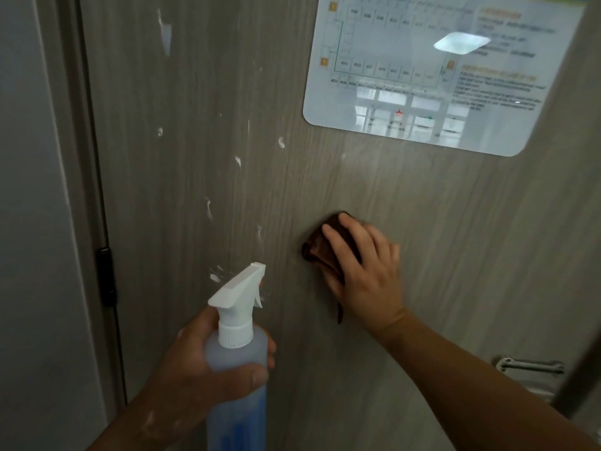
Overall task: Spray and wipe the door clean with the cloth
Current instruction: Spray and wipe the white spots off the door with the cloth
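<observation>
While right hand (pixel 367 265) is pressing crumpled brown cloth (pixel 320 252) against grey wood-grain door (pixel 422 222), straight fingers (pixel 338 242) are lying over it, folds showing past their tips. Left hand (pixel 208 362) is gripping translucent plastic spray bottle (pixel 237 353), fingers curled round body. Bare door lying round cloth; white laminated sign (pixel 422 70) up-right, black hinge (pixel 106 276) at left edge, metal handle (pixel 528 366) low-right. Count: one cloth, one bottle, several white smears (pixel 214 276) left of cloth.

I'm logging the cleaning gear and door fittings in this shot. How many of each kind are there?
spray bottle: 1
cloth: 1
sign: 1
handle: 1
hinge: 1
Total: 5
</observation>
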A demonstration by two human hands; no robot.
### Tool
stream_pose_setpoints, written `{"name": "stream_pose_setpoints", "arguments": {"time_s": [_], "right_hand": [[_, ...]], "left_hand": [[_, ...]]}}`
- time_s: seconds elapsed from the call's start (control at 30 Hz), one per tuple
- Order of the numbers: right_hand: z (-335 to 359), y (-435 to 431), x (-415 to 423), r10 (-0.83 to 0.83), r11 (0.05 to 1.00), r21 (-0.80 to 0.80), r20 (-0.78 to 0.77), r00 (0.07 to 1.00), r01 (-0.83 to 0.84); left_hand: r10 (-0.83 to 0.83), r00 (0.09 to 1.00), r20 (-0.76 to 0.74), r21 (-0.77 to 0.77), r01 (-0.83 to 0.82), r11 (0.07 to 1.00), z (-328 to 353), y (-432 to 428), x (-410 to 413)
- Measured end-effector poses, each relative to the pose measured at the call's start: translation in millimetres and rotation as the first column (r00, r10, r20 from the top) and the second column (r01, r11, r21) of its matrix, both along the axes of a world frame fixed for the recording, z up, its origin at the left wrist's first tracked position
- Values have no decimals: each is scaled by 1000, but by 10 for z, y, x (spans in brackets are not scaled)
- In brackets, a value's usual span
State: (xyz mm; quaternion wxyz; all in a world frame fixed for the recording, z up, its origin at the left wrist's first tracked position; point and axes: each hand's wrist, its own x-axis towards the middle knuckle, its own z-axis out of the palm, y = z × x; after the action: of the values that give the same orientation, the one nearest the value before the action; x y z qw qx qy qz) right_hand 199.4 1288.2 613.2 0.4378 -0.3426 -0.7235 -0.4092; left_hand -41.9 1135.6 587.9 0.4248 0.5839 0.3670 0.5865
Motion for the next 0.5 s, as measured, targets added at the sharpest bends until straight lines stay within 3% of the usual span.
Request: {"name": "stream_pose_setpoints", "arguments": {"time_s": [0.33, 0.5], "right_hand": [[-6, -269, -72, 41, 982, -180, -66, 997, -52], [84, -173, -173, 75, 995, -45, -167, 983, -84]], "left_hand": [[-84, 994, 72, -20, 86, 996, 0, 43, 138], [-109, 994, -21, 10, 109, 994, -22, 46, 150]]}}
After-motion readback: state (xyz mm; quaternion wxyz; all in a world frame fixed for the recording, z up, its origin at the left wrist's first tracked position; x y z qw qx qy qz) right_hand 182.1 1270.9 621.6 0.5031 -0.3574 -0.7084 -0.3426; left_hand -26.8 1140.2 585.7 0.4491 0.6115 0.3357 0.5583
